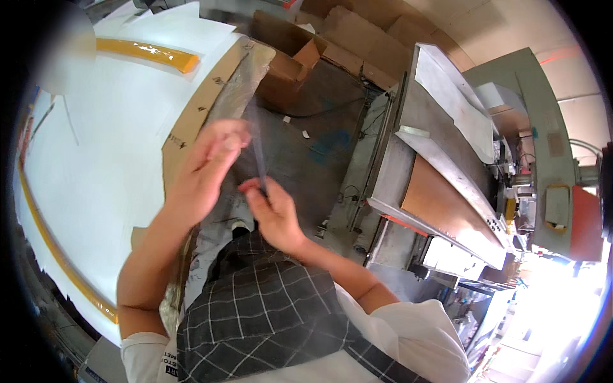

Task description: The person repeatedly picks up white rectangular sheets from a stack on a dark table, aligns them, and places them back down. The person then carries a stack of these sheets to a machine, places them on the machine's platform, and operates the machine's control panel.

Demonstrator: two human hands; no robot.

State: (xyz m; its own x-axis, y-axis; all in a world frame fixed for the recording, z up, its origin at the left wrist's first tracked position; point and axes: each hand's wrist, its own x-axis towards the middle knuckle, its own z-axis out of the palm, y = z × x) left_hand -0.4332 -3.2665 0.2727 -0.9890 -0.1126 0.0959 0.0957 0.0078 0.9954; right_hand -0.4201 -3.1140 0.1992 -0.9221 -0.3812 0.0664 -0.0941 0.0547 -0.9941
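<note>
In front of my body, my right hand (276,214) is closed around the lower end of a thin grey strip (258,150). The strip rises steeply from my fist and is smeared by motion. My left hand (214,159) is raised beside the strip's upper part, its fingers bent toward it. Blur hides whether those fingertips touch the strip. To the left, large white sheets (115,140) lie on a brown cardboard layer (185,131), with yellow-brown tape (150,53) across the far sheet and another tape strip (60,262) along the left edge.
Open cardboard boxes (287,60) stand at the back. On the right is a large machine with a metal bed (440,185) and a brown board on it. Between lies a dark floor (313,153) with small white scraps. A dark checked apron (268,306) covers my front.
</note>
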